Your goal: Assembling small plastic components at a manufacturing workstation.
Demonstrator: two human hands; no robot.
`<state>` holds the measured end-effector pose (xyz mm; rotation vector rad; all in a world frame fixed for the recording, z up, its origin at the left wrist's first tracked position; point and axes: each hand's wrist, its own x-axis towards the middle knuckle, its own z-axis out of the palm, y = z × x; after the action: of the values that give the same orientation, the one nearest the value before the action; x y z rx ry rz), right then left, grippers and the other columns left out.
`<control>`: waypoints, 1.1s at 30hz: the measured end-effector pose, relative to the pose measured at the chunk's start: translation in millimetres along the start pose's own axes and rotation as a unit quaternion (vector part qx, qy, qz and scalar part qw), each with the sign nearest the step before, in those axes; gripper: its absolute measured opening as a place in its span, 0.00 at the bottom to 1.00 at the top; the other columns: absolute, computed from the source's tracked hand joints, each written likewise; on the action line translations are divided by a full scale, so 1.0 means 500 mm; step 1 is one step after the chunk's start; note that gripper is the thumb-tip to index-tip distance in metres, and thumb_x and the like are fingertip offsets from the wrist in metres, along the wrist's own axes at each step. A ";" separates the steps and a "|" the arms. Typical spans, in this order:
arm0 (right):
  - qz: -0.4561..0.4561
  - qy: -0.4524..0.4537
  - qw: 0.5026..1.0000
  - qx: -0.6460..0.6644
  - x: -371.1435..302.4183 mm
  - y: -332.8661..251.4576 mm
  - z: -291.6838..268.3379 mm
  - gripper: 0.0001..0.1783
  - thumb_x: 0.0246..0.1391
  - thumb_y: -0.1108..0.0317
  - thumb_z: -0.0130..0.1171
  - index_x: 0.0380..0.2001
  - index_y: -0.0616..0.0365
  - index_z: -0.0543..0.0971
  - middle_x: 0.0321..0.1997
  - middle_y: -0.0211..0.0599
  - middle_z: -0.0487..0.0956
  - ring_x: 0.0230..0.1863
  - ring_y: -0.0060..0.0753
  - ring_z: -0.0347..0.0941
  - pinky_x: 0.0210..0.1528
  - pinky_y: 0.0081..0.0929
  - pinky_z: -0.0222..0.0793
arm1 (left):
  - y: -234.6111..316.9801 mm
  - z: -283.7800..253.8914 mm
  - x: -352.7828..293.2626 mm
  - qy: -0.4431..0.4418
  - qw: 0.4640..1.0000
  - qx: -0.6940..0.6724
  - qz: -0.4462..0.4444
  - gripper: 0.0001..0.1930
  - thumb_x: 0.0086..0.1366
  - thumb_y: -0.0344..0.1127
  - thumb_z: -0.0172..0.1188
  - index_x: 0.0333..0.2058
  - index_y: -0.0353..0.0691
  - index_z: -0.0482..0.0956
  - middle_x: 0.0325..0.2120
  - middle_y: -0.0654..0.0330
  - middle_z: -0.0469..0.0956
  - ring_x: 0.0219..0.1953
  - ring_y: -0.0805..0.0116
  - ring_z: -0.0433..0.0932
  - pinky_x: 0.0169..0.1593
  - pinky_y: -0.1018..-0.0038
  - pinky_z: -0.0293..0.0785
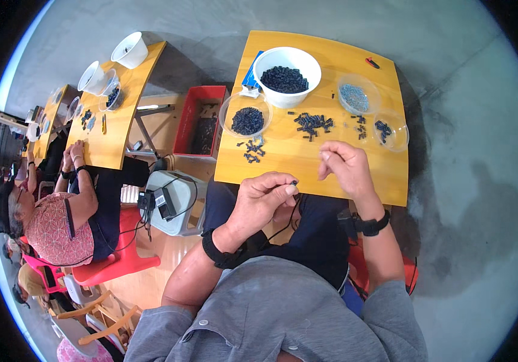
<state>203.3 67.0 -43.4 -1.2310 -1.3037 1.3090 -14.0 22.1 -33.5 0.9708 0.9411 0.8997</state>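
Note:
Between the thumb and forefinger of my left hand point(263, 198) is a small black plastic part point(294, 183), just off the table's near edge. My right hand point(348, 168) hovers over that edge further right, its fingers curled into a pinch; whatever they hold, if anything, is too small to make out. Beyond my hands lies a loose pile of black plastic pieces point(313, 123). A smaller cluster of black pieces point(253, 151), with some silvery bits, sits nearer my left hand. To the right, a few black pieces point(360, 128) lie beside a clear tub point(399, 142) with more inside.
On the wooden table point(343, 60) stand a white bucket point(304, 58) of black pieces, a clear bowl point(230, 123) of black pieces and a clear bowl point(370, 90) of small silvery parts. A red-handled tool point(372, 63) lies far right. Left are a red crate point(195, 105) and a seated person point(63, 229).

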 end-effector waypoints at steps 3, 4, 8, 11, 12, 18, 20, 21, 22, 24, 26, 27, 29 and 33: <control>-0.032 -0.070 0.997 0.006 -0.039 -0.065 0.038 0.04 0.57 0.77 0.51 0.33 0.67 0.74 0.21 0.32 0.75 0.22 0.19 0.73 0.25 0.17 0.71 | 0.003 0.003 -0.010 -0.002 0.999 -0.005 0.037 0.07 0.63 0.28 0.58 0.38 0.34 0.78 0.28 0.63 0.79 0.28 0.79 0.77 0.32 0.82 0.76; -0.041 -0.096 0.995 0.005 -0.050 -0.085 0.046 0.03 0.56 0.78 0.52 0.33 0.67 0.74 0.21 0.32 0.75 0.22 0.18 0.73 0.26 0.17 0.71 | 0.004 0.005 -0.012 -0.004 0.998 0.000 0.056 0.06 0.63 0.28 0.58 0.38 0.34 0.79 0.28 0.63 0.79 0.28 0.79 0.77 0.32 0.83 0.75; -0.035 -0.122 0.992 0.026 -0.074 -0.130 0.065 0.03 0.55 0.80 0.51 0.32 0.66 0.75 0.24 0.33 0.75 0.23 0.20 0.74 0.26 0.17 0.71 | 0.019 0.009 -0.023 0.000 0.995 0.045 0.087 0.05 0.63 0.27 0.58 0.37 0.34 0.79 0.26 0.65 0.79 0.27 0.81 0.76 0.31 0.84 0.74; -0.073 -0.157 0.984 -0.029 -0.081 -0.144 0.067 0.03 0.56 0.80 0.51 0.32 0.66 0.74 0.24 0.32 0.75 0.23 0.19 0.74 0.26 0.16 0.71 | 0.028 0.011 -0.035 0.005 0.996 0.040 0.077 0.05 0.63 0.28 0.58 0.37 0.34 0.79 0.26 0.66 0.78 0.27 0.82 0.75 0.31 0.85 0.73; -0.081 -0.158 0.983 -0.046 -0.083 -0.146 0.070 0.03 0.56 0.80 0.51 0.31 0.66 0.74 0.24 0.32 0.74 0.23 0.19 0.73 0.26 0.16 0.70 | 0.028 0.011 -0.037 0.005 0.996 0.039 0.079 0.05 0.63 0.28 0.58 0.37 0.34 0.79 0.26 0.66 0.78 0.27 0.82 0.75 0.31 0.85 0.73; -0.098 -0.160 0.977 -0.099 -0.093 -0.160 0.085 0.03 0.54 0.81 0.51 0.31 0.67 0.74 0.26 0.33 0.72 0.22 0.20 0.73 0.25 0.17 0.69 | 0.036 0.008 -0.050 -0.002 0.996 0.016 0.092 0.06 0.62 0.28 0.59 0.37 0.33 0.80 0.25 0.67 0.79 0.26 0.82 0.75 0.30 0.85 0.73; -0.101 -0.167 0.974 -0.115 -0.094 -0.164 0.088 0.03 0.54 0.81 0.51 0.32 0.67 0.74 0.26 0.33 0.72 0.22 0.20 0.73 0.25 0.17 0.69 | 0.042 0.008 -0.053 -0.008 0.996 0.028 0.082 0.06 0.62 0.28 0.59 0.37 0.33 0.80 0.25 0.67 0.79 0.25 0.83 0.75 0.30 0.85 0.73; -0.110 -0.165 0.973 -0.117 -0.095 -0.164 0.089 0.03 0.54 0.82 0.51 0.32 0.66 0.74 0.26 0.34 0.72 0.21 0.21 0.73 0.23 0.18 0.69 | 0.044 0.008 -0.055 -0.007 0.996 0.027 0.083 0.06 0.62 0.28 0.59 0.37 0.33 0.80 0.25 0.67 0.79 0.25 0.83 0.75 0.30 0.85 0.73; -0.119 -0.163 0.972 -0.120 -0.095 -0.163 0.090 0.04 0.53 0.82 0.51 0.32 0.66 0.74 0.26 0.35 0.73 0.21 0.22 0.73 0.22 0.19 0.70 | 0.045 0.008 -0.056 -0.008 0.996 0.027 0.086 0.06 0.62 0.28 0.59 0.37 0.33 0.80 0.25 0.67 0.79 0.25 0.83 0.75 0.29 0.85 0.72; -0.120 -0.164 0.971 -0.126 -0.095 -0.162 0.092 0.04 0.53 0.82 0.51 0.31 0.66 0.74 0.26 0.35 0.73 0.21 0.22 0.73 0.22 0.19 0.69 | 0.046 0.007 -0.058 -0.007 0.996 0.027 0.089 0.06 0.62 0.27 0.59 0.36 0.33 0.80 0.24 0.66 0.78 0.25 0.83 0.75 0.29 0.85 0.72; -0.119 -0.164 0.970 -0.133 -0.096 -0.163 0.093 0.04 0.53 0.82 0.51 0.31 0.66 0.74 0.26 0.35 0.73 0.20 0.21 0.73 0.21 0.19 0.69 | 0.046 0.007 -0.058 -0.011 0.996 0.037 0.086 0.06 0.62 0.27 0.59 0.36 0.32 0.80 0.24 0.66 0.78 0.24 0.83 0.74 0.29 0.85 0.72; -0.117 -0.173 0.967 -0.148 -0.095 -0.164 0.091 0.04 0.53 0.82 0.51 0.31 0.66 0.75 0.26 0.34 0.72 0.21 0.21 0.73 0.22 0.19 0.68 | 0.045 0.007 -0.057 -0.010 0.996 0.037 0.086 0.06 0.62 0.27 0.59 0.36 0.32 0.80 0.24 0.66 0.78 0.24 0.83 0.74 0.29 0.85 0.72; -0.114 -0.181 0.963 -0.162 -0.094 -0.167 0.090 0.04 0.53 0.82 0.51 0.32 0.67 0.75 0.26 0.34 0.72 0.21 0.21 0.72 0.23 0.18 0.68 | 0.039 0.006 -0.054 -0.012 0.994 0.072 0.085 0.06 0.62 0.28 0.59 0.35 0.33 0.80 0.23 0.66 0.78 0.24 0.83 0.74 0.28 0.85 0.71; -0.213 -0.195 0.924 -0.252 -0.090 -0.172 0.090 0.04 0.51 0.81 0.53 0.31 0.66 0.75 0.24 0.38 0.72 0.21 0.28 0.72 0.23 0.24 0.67 | 0.042 0.009 -0.056 -0.016 0.995 0.077 0.056 0.05 0.62 0.28 0.59 0.35 0.33 0.81 0.23 0.67 0.78 0.24 0.83 0.74 0.28 0.86 0.71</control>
<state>159.1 21.4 42.8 -0.9468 -2.1576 0.9519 -22.7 1.7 -6.2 1.1768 0.9473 0.9123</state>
